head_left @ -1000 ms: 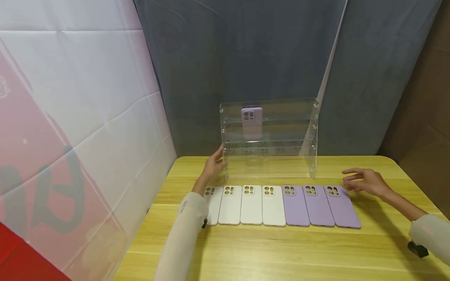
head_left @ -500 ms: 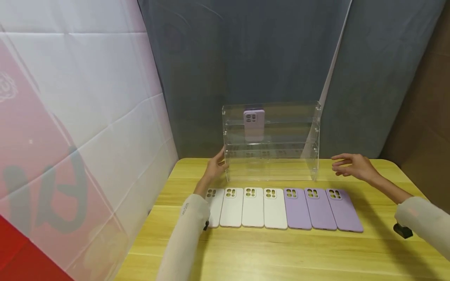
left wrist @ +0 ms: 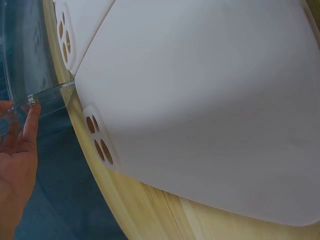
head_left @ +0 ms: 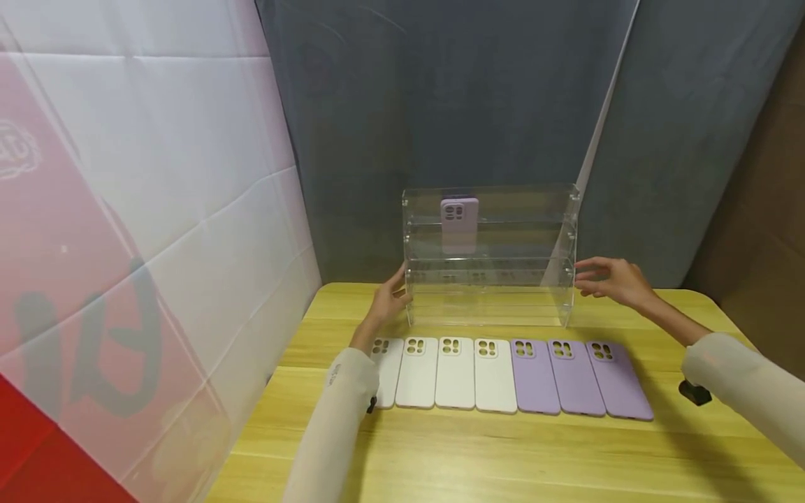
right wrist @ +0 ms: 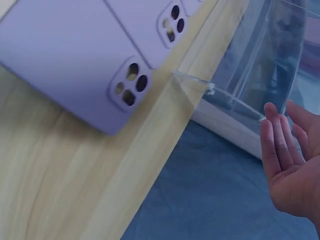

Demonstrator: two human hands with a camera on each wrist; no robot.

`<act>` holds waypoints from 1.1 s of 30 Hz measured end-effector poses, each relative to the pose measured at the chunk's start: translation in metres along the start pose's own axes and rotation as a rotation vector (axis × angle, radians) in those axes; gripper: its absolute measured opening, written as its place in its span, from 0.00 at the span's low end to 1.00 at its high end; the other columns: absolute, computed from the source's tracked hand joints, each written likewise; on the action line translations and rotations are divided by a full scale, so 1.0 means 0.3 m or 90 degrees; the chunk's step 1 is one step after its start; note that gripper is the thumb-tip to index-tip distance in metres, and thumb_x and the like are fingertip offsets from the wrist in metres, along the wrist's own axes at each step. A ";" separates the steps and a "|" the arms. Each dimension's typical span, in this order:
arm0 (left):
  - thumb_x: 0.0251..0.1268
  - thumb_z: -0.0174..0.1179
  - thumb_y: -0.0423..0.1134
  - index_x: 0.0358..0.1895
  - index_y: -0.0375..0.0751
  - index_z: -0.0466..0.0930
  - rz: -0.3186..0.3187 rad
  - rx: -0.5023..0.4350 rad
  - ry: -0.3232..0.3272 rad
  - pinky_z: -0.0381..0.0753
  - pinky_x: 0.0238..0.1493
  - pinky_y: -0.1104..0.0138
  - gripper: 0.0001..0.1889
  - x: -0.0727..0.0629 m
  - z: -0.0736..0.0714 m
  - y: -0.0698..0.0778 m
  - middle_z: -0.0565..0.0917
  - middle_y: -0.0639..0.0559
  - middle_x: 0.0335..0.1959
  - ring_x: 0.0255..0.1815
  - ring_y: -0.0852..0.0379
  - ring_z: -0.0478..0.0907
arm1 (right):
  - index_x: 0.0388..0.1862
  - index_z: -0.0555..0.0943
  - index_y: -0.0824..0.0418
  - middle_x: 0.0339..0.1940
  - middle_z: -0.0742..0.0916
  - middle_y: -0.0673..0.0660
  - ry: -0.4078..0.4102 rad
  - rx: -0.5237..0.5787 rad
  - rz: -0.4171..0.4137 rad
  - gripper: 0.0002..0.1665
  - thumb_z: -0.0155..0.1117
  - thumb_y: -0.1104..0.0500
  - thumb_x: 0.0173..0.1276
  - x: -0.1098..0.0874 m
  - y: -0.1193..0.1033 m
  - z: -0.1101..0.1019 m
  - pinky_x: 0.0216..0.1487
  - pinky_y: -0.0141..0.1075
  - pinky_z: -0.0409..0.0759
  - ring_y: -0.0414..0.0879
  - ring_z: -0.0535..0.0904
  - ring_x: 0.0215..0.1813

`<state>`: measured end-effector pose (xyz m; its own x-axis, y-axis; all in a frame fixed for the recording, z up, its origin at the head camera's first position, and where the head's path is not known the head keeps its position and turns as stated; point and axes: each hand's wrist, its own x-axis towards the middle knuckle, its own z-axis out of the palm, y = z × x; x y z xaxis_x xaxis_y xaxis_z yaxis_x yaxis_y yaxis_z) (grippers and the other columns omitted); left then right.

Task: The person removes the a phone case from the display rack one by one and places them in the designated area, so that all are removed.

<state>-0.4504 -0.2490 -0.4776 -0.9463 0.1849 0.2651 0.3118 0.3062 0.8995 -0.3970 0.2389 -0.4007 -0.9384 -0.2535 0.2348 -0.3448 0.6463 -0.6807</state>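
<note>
A transparent acrylic display rack (head_left: 490, 279) with several tiers stands near the back of the table, one lilac phone case (head_left: 460, 227) upright on its upper part. At the rack's left side my left hand (head_left: 386, 304) touches the clear side panel with extended fingers; the left wrist view shows one fingertip (left wrist: 35, 111) by a small screw. My right hand (head_left: 615, 281) is at the right side panel, fingers extended and thumb apart, fingertips right at the panel's edge. In front lie white phone cases (head_left: 455, 377) and lilac phone cases (head_left: 581, 377) in a row.
The wooden table (head_left: 440, 454) has rounded back corners. A grey curtain (head_left: 490, 91) hangs behind the rack, a white printed sheet (head_left: 207, 140) on the left and a brown panel (head_left: 755, 209) on the right.
My right hand has moved left from beside the last lilac case to the rack's right side. The left hand stays at the left side panel. The head view has shifted slightly.
</note>
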 end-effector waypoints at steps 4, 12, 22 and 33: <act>0.69 0.58 0.19 0.84 0.48 0.52 0.002 0.003 0.002 0.82 0.66 0.49 0.44 0.001 0.005 0.010 0.65 0.31 0.77 0.71 0.28 0.70 | 0.70 0.76 0.69 0.55 0.87 0.72 0.012 -0.005 -0.008 0.31 0.71 0.59 0.72 0.030 -0.029 0.002 0.36 0.31 0.91 0.43 0.91 0.36; 0.70 0.57 0.19 0.84 0.51 0.53 -0.007 0.009 0.006 0.82 0.67 0.51 0.44 0.013 0.022 0.005 0.64 0.33 0.78 0.72 0.29 0.69 | 0.70 0.76 0.67 0.54 0.87 0.72 0.042 0.006 -0.022 0.31 0.72 0.61 0.71 0.088 -0.081 0.008 0.36 0.34 0.92 0.47 0.91 0.37; 0.70 0.57 0.20 0.84 0.54 0.54 -0.010 0.013 0.011 0.82 0.66 0.51 0.44 0.015 0.023 -0.010 0.64 0.35 0.79 0.72 0.30 0.70 | 0.71 0.76 0.66 0.55 0.88 0.71 0.058 0.020 -0.040 0.33 0.73 0.57 0.71 0.166 -0.158 0.043 0.34 0.31 0.91 0.39 0.90 0.33; 0.70 0.59 0.22 0.84 0.58 0.55 -0.023 0.018 0.010 0.83 0.65 0.52 0.44 0.002 0.024 -0.011 0.65 0.36 0.79 0.72 0.32 0.71 | 0.71 0.77 0.63 0.55 0.88 0.69 0.071 0.017 -0.050 0.33 0.74 0.54 0.70 0.224 -0.235 0.067 0.33 0.26 0.89 0.33 0.89 0.33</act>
<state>-0.4515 -0.2432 -0.4830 -0.9581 0.1582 0.2390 0.2800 0.3393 0.8980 -0.4354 0.1618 -0.3509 -0.9055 -0.2205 0.3625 -0.4182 0.6079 -0.6750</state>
